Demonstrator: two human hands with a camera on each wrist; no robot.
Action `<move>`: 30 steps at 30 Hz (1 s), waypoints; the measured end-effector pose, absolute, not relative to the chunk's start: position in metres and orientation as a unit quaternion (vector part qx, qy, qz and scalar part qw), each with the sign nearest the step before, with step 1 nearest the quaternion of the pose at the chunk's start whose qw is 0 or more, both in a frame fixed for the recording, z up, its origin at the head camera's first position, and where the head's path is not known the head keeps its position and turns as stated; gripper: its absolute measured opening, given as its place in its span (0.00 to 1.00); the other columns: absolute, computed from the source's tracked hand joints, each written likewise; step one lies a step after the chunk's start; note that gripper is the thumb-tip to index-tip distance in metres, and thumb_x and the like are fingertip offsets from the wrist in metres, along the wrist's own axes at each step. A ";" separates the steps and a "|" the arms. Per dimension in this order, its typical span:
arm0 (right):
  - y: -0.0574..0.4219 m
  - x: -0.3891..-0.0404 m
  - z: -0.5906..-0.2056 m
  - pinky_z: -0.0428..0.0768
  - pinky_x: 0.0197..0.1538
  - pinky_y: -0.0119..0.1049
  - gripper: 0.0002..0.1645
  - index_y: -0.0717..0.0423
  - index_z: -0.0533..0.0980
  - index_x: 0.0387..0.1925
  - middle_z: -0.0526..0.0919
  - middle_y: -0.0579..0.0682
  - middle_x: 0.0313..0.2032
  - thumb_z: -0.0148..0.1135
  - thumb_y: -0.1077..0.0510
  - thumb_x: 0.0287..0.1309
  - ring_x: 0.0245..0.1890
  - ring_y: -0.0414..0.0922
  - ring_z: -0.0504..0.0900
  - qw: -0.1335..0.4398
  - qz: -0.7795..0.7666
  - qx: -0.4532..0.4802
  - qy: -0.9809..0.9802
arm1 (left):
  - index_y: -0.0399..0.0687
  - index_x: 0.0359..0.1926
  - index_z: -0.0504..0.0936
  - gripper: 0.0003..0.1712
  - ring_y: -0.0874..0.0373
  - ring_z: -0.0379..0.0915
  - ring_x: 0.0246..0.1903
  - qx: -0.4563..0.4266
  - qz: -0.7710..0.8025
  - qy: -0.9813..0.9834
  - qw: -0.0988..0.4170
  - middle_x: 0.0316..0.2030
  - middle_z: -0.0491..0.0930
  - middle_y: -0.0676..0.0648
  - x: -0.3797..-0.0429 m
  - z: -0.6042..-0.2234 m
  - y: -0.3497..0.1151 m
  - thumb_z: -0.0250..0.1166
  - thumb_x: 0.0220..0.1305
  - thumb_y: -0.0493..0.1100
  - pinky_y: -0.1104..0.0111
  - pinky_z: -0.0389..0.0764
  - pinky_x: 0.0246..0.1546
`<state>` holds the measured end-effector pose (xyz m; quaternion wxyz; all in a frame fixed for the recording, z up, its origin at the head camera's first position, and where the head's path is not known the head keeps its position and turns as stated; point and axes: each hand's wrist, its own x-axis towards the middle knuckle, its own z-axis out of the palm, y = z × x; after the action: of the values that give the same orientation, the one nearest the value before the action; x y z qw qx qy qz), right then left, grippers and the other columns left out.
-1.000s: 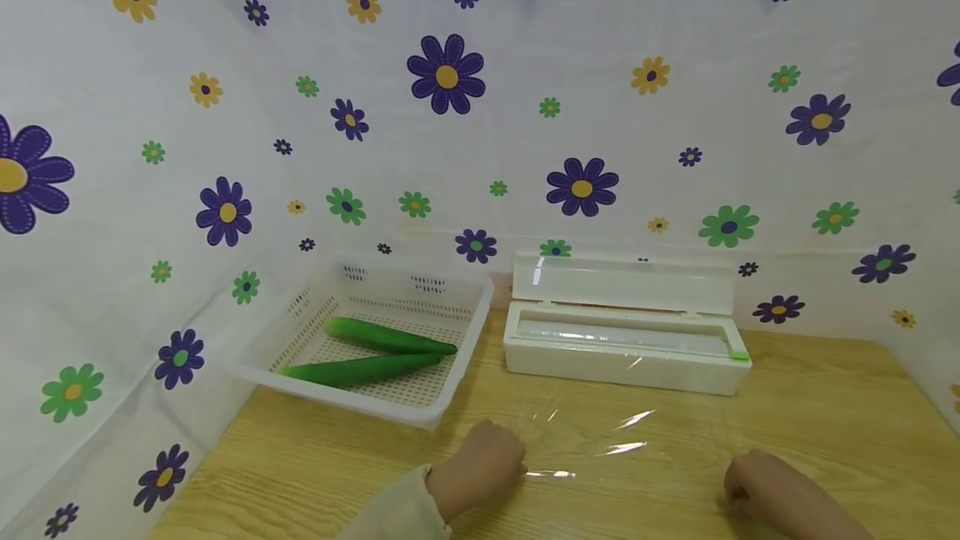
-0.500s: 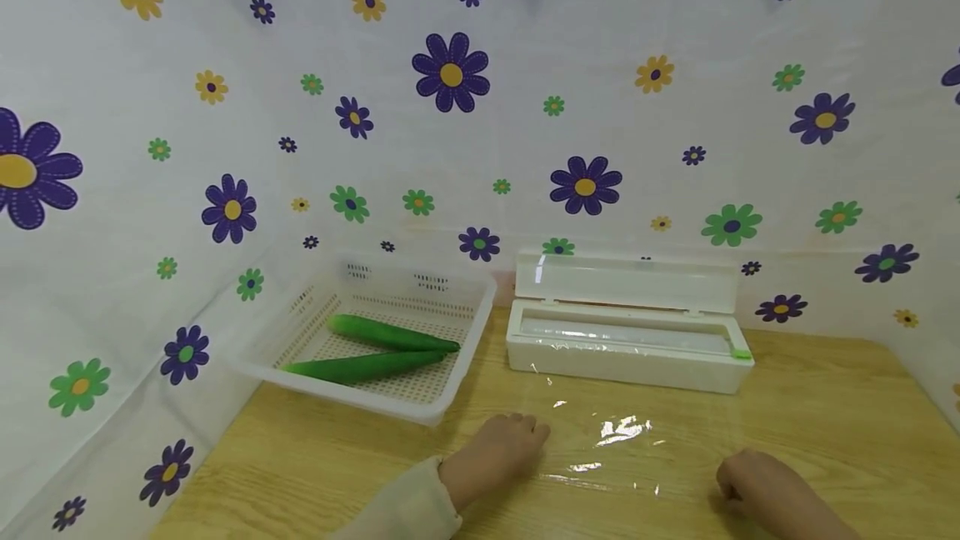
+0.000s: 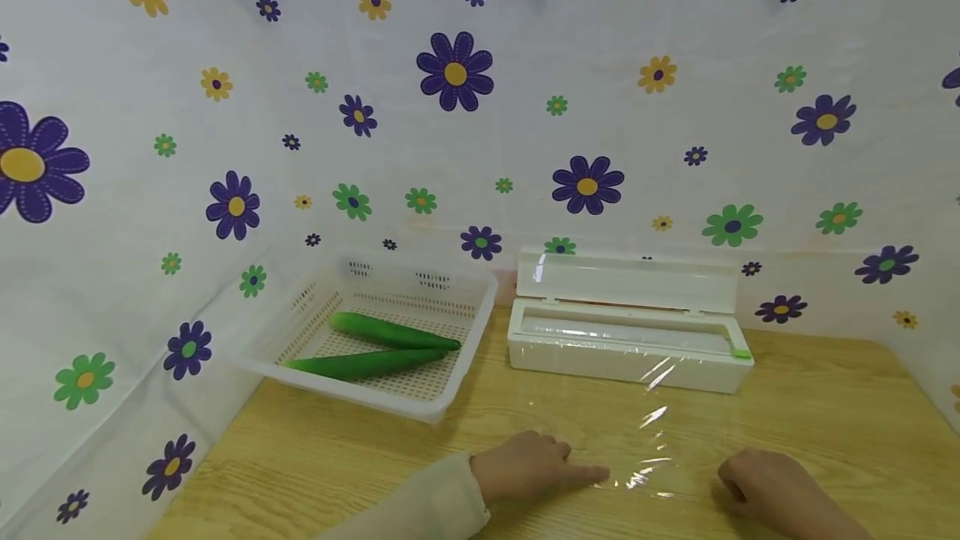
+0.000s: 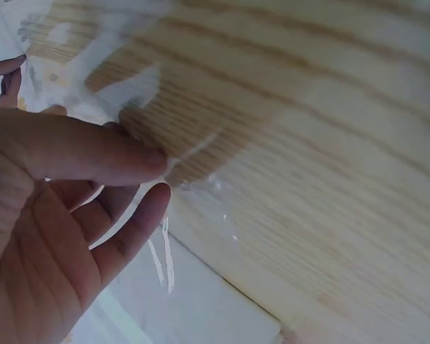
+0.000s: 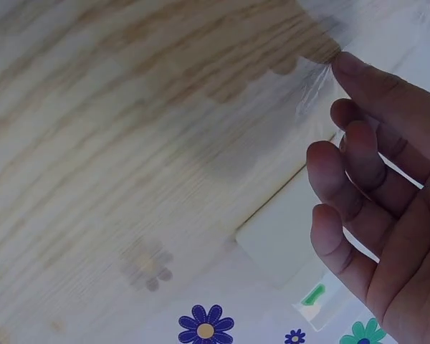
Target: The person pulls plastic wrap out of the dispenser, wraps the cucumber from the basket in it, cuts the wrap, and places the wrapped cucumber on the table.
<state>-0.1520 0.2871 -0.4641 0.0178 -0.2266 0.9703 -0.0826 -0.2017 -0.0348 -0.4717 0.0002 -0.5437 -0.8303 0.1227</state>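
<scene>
A sheet of clear plastic wrap (image 3: 652,432) stretches forward over the table from the white dispenser box (image 3: 630,365). My left hand (image 3: 532,469) is at its near edge, forefinger pointing right. In the left wrist view, creased wrap meets the thumb tip of that hand (image 4: 79,193), while the other fingers curl behind. At the near right corner, my right hand (image 3: 780,490) pinches the wrap. Creases run to its thumb tip in the right wrist view, where the rest of the right hand (image 5: 387,186) stays loosely bent. Inside the open box lies the wrap roll (image 3: 630,333).
A white perforated basket (image 3: 427,415) stands at the left with two long green vegetables (image 3: 390,330) in it. The box lid (image 3: 626,282) leans back, and a small green slider (image 3: 741,353) sits at the box's right end. A flowered curtain (image 3: 450,157) hangs behind the table (image 3: 337,457).
My left hand has moved right along the near edge of the wrap, its forefinger now stretched out. Glints on the wrap have shifted. My right hand has barely moved.
</scene>
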 end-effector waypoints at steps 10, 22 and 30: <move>0.285 -0.153 -0.459 0.55 0.20 0.24 0.20 0.45 0.64 0.10 0.56 0.35 0.12 0.61 0.66 0.45 0.15 0.31 0.54 0.097 -0.126 -0.217 0.963 | 0.79 0.66 0.60 0.31 0.64 0.75 0.31 -0.544 0.130 -0.829 0.008 0.37 0.80 0.54 -0.201 -0.469 -0.031 0.52 0.67 0.43 0.74 0.75 0.29; 0.240 -0.151 -0.475 0.73 0.24 0.23 0.15 0.48 0.79 0.45 0.73 0.40 0.33 0.63 0.52 0.54 0.27 0.27 0.65 0.027 -0.136 -0.371 0.918 | 0.81 0.68 0.55 0.29 0.57 0.76 0.49 -0.511 0.103 -0.851 -0.067 0.53 0.78 0.50 -0.198 -0.468 -0.028 0.47 0.71 0.48 0.66 0.78 0.48; 0.239 -0.150 -0.486 0.69 0.24 0.22 0.16 0.50 0.78 0.41 0.69 0.38 0.32 0.67 0.53 0.49 0.29 0.28 0.62 -0.048 -0.130 -0.406 0.903 | 0.81 0.67 0.56 0.28 0.57 0.77 0.46 -0.497 0.084 -0.860 -0.081 0.51 0.79 0.51 -0.196 -0.465 -0.031 0.47 0.70 0.51 0.67 0.78 0.46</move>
<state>-0.1503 0.2389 -0.4862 -0.0480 -0.4059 0.9034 -0.1299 -0.1958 -0.0312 -0.4646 -0.0805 -0.4968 -0.8600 0.0841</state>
